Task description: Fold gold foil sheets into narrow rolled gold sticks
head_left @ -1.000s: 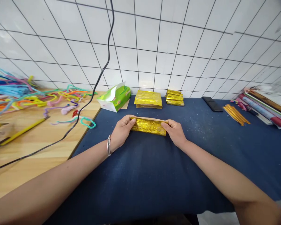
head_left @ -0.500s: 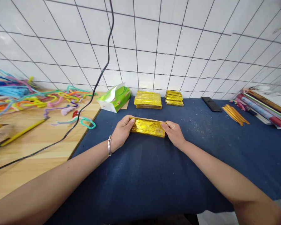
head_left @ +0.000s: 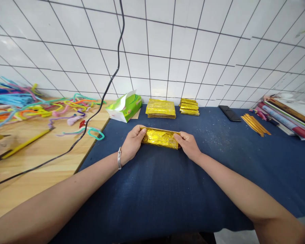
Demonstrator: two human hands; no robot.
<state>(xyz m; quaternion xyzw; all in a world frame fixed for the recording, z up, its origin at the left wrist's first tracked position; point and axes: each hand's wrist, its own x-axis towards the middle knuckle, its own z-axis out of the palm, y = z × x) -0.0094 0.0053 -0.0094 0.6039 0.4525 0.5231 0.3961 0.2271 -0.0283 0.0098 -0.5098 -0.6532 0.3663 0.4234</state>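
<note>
A shiny gold foil paper strip [head_left: 160,138], long and slightly creased, is stretched between my two hands above the dark blue cloth [head_left: 152,189]. My left hand [head_left: 134,140] pinches its left end, thumb on top and fingers behind. At the right end my right hand [head_left: 189,144] grips it the same way, with the thumb pressed on the foil. The fingers behind the strip are mostly hidden. Beyond the hands lie a stack of gold foil sheets [head_left: 161,108] and, to its right, a smaller pile of folded gold strips [head_left: 189,106].
A green tissue box [head_left: 124,105] stands back left. Tangled coloured pipe cleaners [head_left: 73,105] and a yellow-black tool [head_left: 25,144] lie on the wooden board [head_left: 53,169], crossed by a black cable [head_left: 105,91]. Right are a black phone [head_left: 229,113], orange-gold strips [head_left: 255,124] and stacked books [head_left: 287,117].
My right thumb has shifted very slightly left along the foil strip. Both hands keep hold of it in nearly the same place.
</note>
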